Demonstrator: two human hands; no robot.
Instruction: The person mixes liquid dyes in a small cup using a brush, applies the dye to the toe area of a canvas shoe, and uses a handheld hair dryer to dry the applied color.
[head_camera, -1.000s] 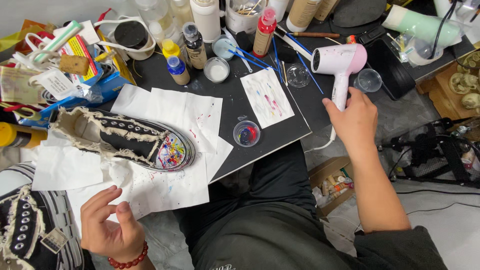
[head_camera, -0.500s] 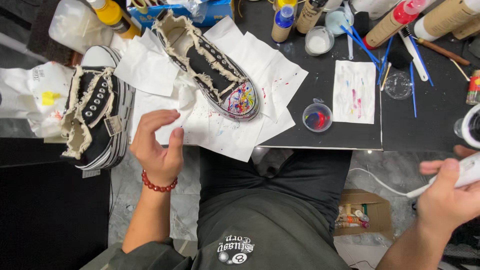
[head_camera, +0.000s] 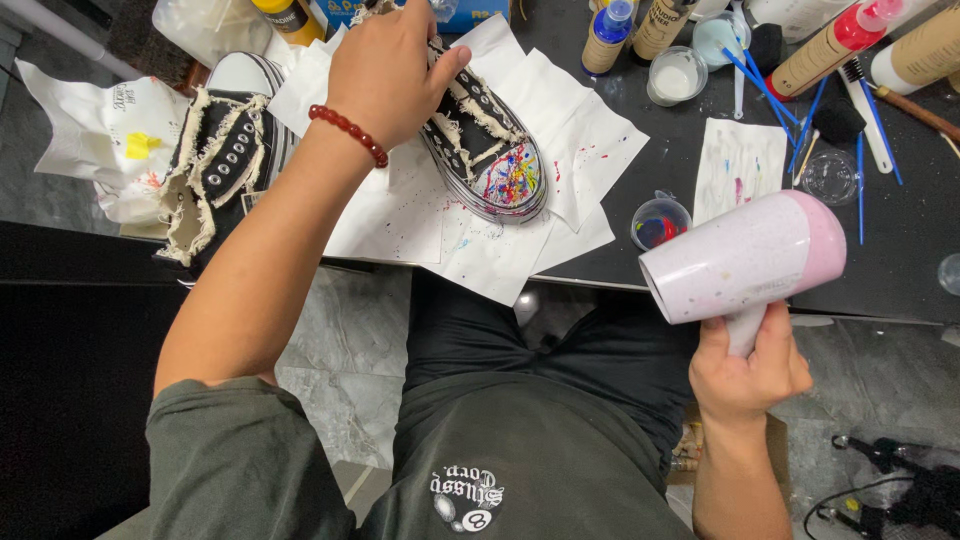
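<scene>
left hand (head_camera: 385, 65) grip clasps paint-splattered sneaker (head_camera: 487, 155) (on paper) | right hand (head_camera: 748, 365) grip clenches pink hairdryer (head_camera: 745, 260)

A black worktable (head_camera: 900, 270) stands over a grey marble-patterned floor (head_camera: 330, 350).

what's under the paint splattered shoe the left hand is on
White paper sheets flecked with paint lie under the painted shoe, spread over the black table. The left hand covers the shoe's rear; what lies beneath the sheets is hidden.
</scene>
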